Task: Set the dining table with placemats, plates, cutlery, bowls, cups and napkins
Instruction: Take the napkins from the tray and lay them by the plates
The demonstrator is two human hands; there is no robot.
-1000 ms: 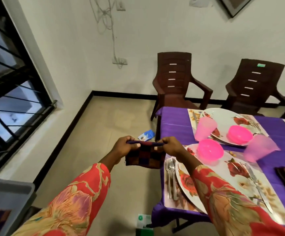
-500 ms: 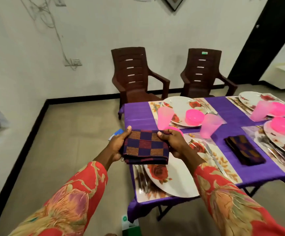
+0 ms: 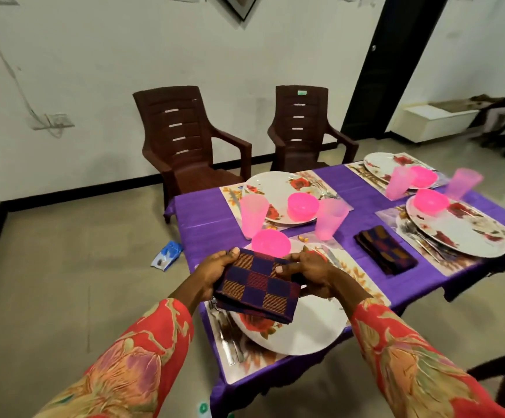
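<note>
Here, both hands hold one folded napkin above the nearest plate.

The left hand (image 3: pixel 212 273) grips the left edge of the checked napkin (image 3: pixel 257 285), thumb on top, and the right hand (image 3: pixel 311 273) pinches its right edge. Under it lies the white flowered plate (image 3: pixel 308 330) on a placemat (image 3: pixel 362 279), a pink bowl (image 3: pixel 270 243) at 12 o'clock. A second napkin (image 3: pixel 385 250) rests on the purple tablecloth (image 3: pixel 206 224) at 2 o'clock.

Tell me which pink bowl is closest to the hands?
The pink bowl just beyond the folded napkin that both hands hold, on the nearest plate. The other three bowls sit farther across the table.
</note>
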